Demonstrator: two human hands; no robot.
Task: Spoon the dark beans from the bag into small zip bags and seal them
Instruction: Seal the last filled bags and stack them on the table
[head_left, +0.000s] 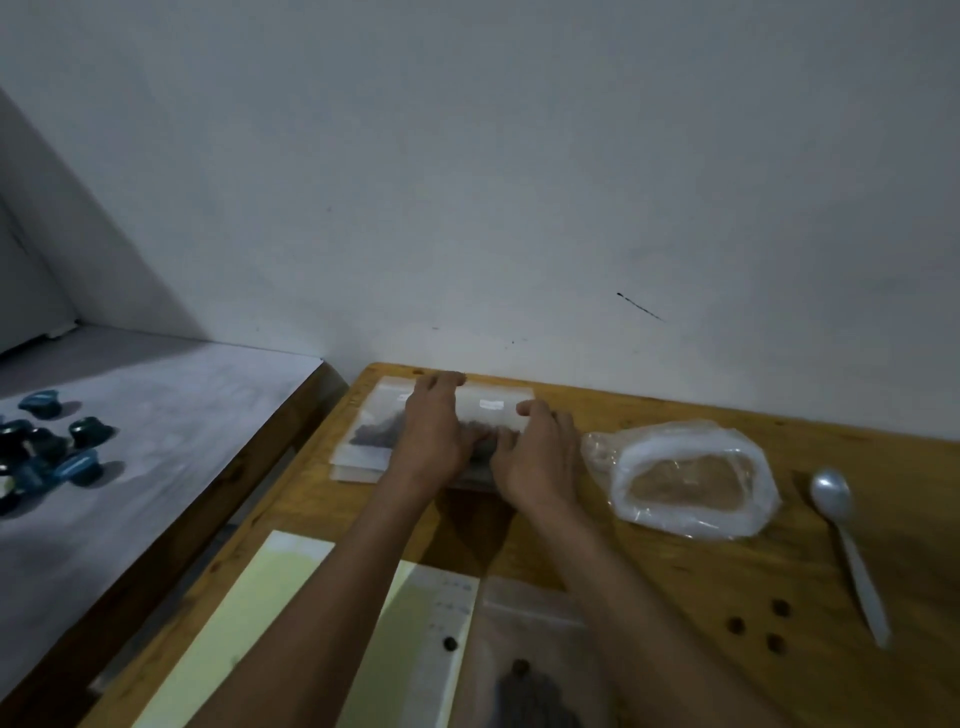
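Head camera view, looking down at a wooden table (675, 561) set against a pale wall. At the centre of the frame, near the table's far edge, both of the person's hands lie flat on a small zip bag (379, 431) holding dark beans (376, 435), which rests on a stack of similar bags. The left hand (431, 431) has its fingers stretched out and pressing along the bag's top strip; the right hand (537, 454) lies just beside it, fingers relaxed and spread, pressing the same bag. Neither hand is curled around anything.

Right of the hands sits a crumpled clear plastic bag (685, 478), its mouth rolled open. Further right lies a metal spoon (844, 540), touching nothing. A few loose beans (776, 608) lie near its handle. At the bottom centre lies another zip bag with dark beans (535, 691), beside pale yellow sheets (260, 613). At the left, on a grey surface (156, 415), are several blue caps (57, 452).
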